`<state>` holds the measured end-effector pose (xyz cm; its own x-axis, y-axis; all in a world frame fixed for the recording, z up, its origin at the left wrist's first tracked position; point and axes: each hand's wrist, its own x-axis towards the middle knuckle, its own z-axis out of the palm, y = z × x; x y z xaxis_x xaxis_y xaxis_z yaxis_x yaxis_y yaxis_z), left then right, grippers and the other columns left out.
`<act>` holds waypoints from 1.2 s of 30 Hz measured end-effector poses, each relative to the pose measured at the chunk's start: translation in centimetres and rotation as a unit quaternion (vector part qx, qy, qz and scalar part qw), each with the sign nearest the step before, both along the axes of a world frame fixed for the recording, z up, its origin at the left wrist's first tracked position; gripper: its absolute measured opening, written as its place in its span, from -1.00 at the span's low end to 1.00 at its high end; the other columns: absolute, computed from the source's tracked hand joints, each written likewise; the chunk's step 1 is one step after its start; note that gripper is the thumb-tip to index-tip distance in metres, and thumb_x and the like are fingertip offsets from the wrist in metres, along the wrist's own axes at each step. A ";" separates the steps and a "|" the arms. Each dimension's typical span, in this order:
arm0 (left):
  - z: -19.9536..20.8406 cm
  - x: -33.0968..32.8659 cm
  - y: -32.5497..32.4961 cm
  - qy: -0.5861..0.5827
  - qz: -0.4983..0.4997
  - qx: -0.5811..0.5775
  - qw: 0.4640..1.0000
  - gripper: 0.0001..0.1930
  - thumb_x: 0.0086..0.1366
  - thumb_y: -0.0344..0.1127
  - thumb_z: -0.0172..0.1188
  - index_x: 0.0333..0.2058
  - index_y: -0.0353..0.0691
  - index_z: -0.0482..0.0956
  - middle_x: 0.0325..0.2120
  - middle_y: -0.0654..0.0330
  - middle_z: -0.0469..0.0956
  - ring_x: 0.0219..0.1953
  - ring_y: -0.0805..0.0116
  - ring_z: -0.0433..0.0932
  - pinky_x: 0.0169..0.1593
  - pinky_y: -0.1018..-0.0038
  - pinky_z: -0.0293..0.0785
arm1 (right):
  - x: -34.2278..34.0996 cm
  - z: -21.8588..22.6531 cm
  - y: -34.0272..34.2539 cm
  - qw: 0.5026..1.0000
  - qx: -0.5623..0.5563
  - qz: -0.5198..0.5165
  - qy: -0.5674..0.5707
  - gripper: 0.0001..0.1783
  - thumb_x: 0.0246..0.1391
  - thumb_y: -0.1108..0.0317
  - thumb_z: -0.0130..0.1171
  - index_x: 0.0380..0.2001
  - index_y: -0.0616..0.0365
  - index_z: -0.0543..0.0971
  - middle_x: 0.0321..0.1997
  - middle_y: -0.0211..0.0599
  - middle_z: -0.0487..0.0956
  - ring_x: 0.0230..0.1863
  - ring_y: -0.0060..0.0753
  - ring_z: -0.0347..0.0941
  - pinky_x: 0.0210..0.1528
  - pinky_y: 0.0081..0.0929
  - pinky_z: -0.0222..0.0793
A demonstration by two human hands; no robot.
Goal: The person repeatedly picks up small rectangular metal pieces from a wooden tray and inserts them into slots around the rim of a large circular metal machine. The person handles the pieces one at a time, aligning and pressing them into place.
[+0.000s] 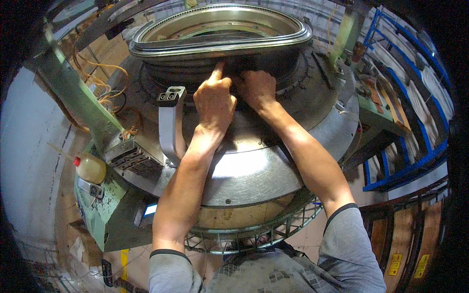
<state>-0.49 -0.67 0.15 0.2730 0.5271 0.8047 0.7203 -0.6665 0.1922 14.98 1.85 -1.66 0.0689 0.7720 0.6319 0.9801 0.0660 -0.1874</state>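
Both hands press against the dark rubber band [229, 66] that wraps the side of a big round drum at the far middle of the scene, and neither closes around anything that can be seen. The left hand [214, 100] is curled into a loose fist with its forefinger stretched out, the tip touching the band just under the bright metal ring [161, 41] that crowns the drum. The right hand [255, 88] lies just beside it on the right, palm down and knuckles up, with its fingertips tucked against the band's lower edge; whether they pinch the rubber or only push on it cannot be told. Both bare forearms reach in from the near edge, out of grey short sleeves, across a wide polished steel plate [254, 171] that circles the drum's base. A grey metal arm [168, 122] with a two-holed block at its far end stands on that plate, just left of the left wrist. Farther left, on the green machine frame [97, 215], a yellowish squeeze bottle [90, 168] with a red cap stands beside a bundle of orange wires [100, 80]. A blue rack [415, 161] holding pale strips fills the right side, well apart from the hands.
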 end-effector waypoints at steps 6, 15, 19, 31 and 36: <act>0.1 0.1 -0.3 -0.033 0.035 -0.050 0.998 -0.94 -0.12 -0.51 0.18 -0.57 -0.28 0.55 -0.43 -0.08 0.57 -0.33 -0.12 0.61 -0.24 0.05 0.56 | -0.8 -0.8 0.4 1.000 -0.005 0.018 0.003 -0.70 0.04 0.04 0.27 -0.50 0.03 0.71 -0.51 -0.03 0.64 -0.43 0.08 0.63 -0.39 -0.10 0.57; -0.1 0.1 -0.3 -0.040 0.053 -0.057 0.996 -0.98 -0.08 -0.48 0.14 -0.61 -0.29 0.53 -0.54 -0.10 0.56 -0.37 -0.16 0.61 -0.27 0.03 0.55 | -0.6 -0.4 -0.4 0.999 -0.004 0.027 0.028 -0.57 0.08 -0.09 0.25 -0.49 0.07 0.74 -0.48 0.00 0.65 -0.42 0.04 0.65 -0.37 -0.12 0.58; -0.1 0.1 -0.3 -0.046 0.045 -0.061 0.996 -0.97 -0.08 -0.48 0.14 -0.61 -0.30 0.52 -0.52 -0.11 0.56 -0.37 -0.15 0.61 -0.27 0.04 0.54 | 0.1 -0.4 0.5 0.995 -0.046 -0.015 0.087 -0.40 0.11 -0.19 0.23 -0.55 0.22 0.71 -0.50 0.11 0.63 -0.41 0.02 0.65 -0.32 -0.17 0.58; 0.4 -0.2 -0.5 -0.113 -0.034 0.026 0.993 -0.83 -0.09 -0.51 0.12 -0.45 -0.38 0.60 -0.47 -0.09 0.54 -0.40 -0.12 0.58 -0.28 0.12 0.49 | -0.1 0.4 0.0 0.554 -0.152 0.360 0.735 -0.71 0.28 0.37 0.10 0.02 0.20 0.60 -0.07 -0.26 0.66 -0.15 -0.40 0.56 -0.04 -0.46 0.49; 0.8 -0.2 -0.3 -0.128 -0.046 0.023 0.991 -0.80 -0.08 -0.50 0.12 -0.41 -0.40 0.59 -0.45 -0.12 0.54 -0.39 -0.14 0.57 -0.28 0.14 0.48 | -0.5 1.1 -0.4 0.545 -0.214 0.379 0.716 -0.67 0.28 0.38 0.09 0.07 0.20 0.57 -0.09 -0.33 0.66 -0.34 -0.56 0.46 -0.27 -0.59 0.40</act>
